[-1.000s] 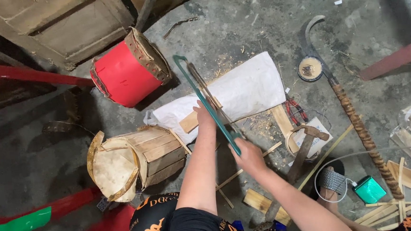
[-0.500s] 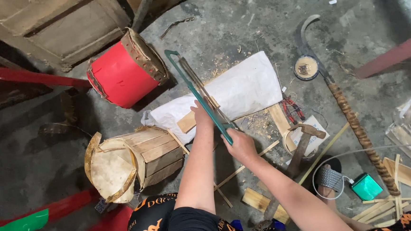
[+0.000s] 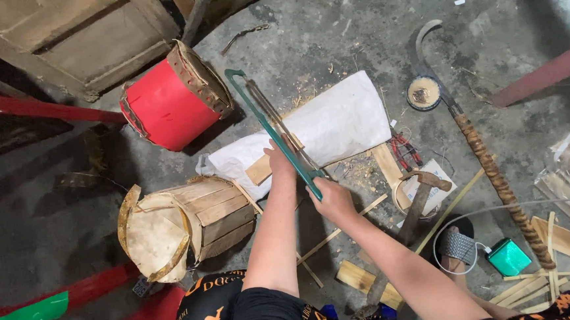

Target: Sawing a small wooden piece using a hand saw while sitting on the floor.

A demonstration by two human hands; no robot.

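Observation:
My right hand (image 3: 330, 200) grips the handle of a green-framed hacksaw (image 3: 266, 125) whose blade runs up and to the left. My left hand (image 3: 280, 161) presses down on a small flat piece of wood (image 3: 259, 170) lying on a white sack (image 3: 335, 124) spread on the concrete floor. The saw blade crosses the wood right beside my left fingers. Sawdust lies scattered around the sack.
A red drum (image 3: 166, 101) lies tipped at upper left, and a bare wooden drum (image 3: 183, 222) at lower left. A hammer (image 3: 422, 194), red pliers (image 3: 406, 149), a long sickle (image 3: 475, 142), a tape roll (image 3: 424, 93), bamboo strips (image 3: 342, 229) and a green box (image 3: 508, 257) lie to the right.
The saw has slid a little along its length over the wood while my left hand kept holding the piece. The view shifted slightly.

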